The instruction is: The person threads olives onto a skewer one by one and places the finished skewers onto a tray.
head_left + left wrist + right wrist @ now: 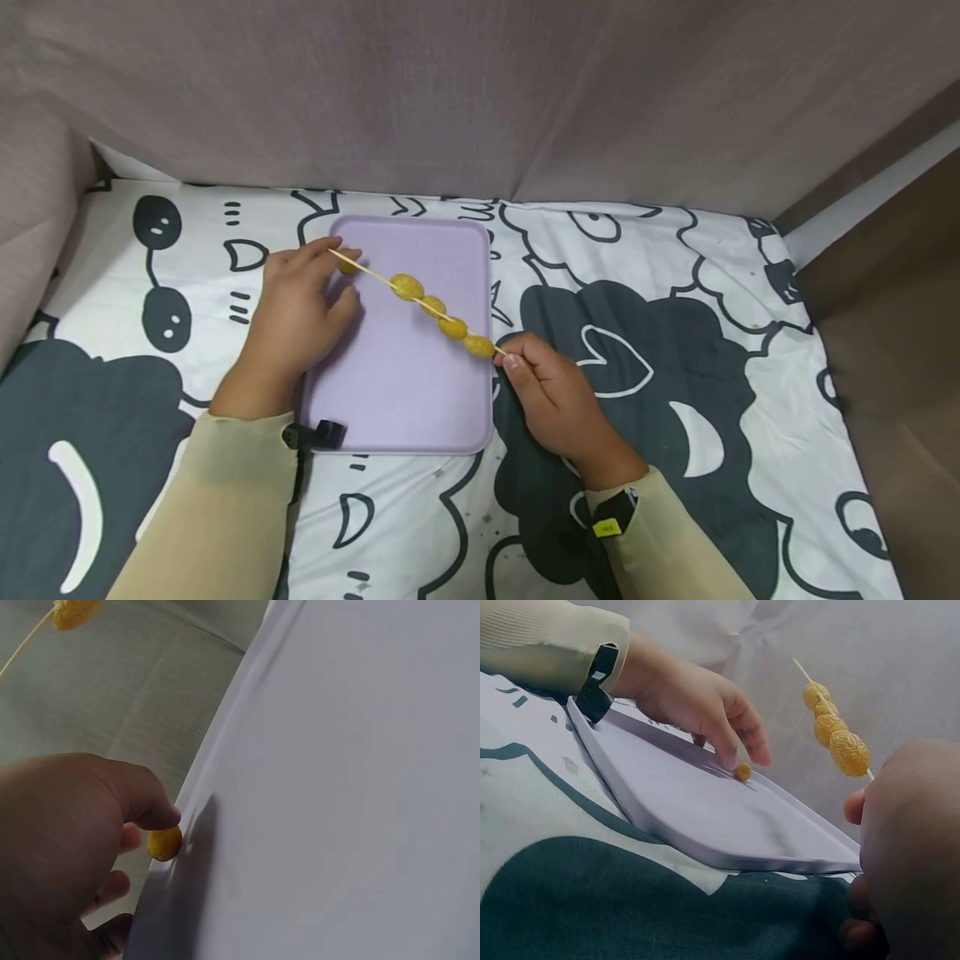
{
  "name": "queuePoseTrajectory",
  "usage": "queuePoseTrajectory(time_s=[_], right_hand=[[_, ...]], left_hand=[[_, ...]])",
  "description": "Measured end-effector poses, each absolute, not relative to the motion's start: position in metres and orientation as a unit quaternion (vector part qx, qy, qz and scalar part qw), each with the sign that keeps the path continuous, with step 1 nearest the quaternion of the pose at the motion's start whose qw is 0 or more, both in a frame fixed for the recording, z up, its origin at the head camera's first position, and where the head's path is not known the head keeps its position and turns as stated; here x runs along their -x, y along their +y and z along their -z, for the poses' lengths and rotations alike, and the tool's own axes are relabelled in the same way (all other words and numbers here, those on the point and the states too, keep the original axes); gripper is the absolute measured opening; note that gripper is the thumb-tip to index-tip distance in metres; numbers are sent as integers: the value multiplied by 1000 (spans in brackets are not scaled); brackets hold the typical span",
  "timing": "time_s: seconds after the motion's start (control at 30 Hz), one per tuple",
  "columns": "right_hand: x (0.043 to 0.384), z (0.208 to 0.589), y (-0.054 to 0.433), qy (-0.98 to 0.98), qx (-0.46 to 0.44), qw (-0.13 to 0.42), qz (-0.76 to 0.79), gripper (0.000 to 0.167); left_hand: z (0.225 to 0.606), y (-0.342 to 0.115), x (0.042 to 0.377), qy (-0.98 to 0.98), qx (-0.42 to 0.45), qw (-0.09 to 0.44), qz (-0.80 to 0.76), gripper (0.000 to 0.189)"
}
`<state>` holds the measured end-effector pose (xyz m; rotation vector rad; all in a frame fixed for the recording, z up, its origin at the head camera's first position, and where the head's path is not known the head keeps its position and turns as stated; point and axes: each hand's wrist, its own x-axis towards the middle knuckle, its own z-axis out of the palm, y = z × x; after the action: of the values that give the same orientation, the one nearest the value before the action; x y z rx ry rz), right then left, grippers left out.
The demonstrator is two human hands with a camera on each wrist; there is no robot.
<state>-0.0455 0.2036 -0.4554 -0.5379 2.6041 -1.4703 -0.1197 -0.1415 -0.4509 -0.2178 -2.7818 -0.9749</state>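
My right hand [551, 404] pinches the lower end of a thin wooden skewer [371, 272] between thumb and fingers. Several wrinkled yellow balls [407, 287] are threaded on it, and its bare tip points up to the left, overlapping the left hand in the head view. Another yellow ball [742, 772] lies loose on the lilac tray [405, 408] near its far left corner. Over that ball reaches my left hand [296, 304], thumb and fingers spread downward. In the left wrist view the thumb tip is right at the loose ball [164, 844].
The tray lies on a cloth [465, 533] with black and white cartoon print. A grey-brown fabric wall [450, 100] rises behind it, with a brown panel [892, 333] on the right. Each wrist wears a black strap with a small camera [326, 435].
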Motion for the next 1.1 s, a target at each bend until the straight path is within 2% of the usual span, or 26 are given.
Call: queuePoseTrajectory(time_s=[0.23,0.53,0.77,1.1], right_hand=[[46,455,203,854,188,48,483,15],[46,456,204,856,188,46,480,15],[46,455,203,858,185,48,477,15],[45,455,203,860,179,48,475,15]], left_hand=[[453,-142,120,-949,56,78,299,47],[457,-140,122,-953,62,66,290,40],[460,-140,121,-949,64,77,300,29],[455,-138,119,-921,57,116,367,25]])
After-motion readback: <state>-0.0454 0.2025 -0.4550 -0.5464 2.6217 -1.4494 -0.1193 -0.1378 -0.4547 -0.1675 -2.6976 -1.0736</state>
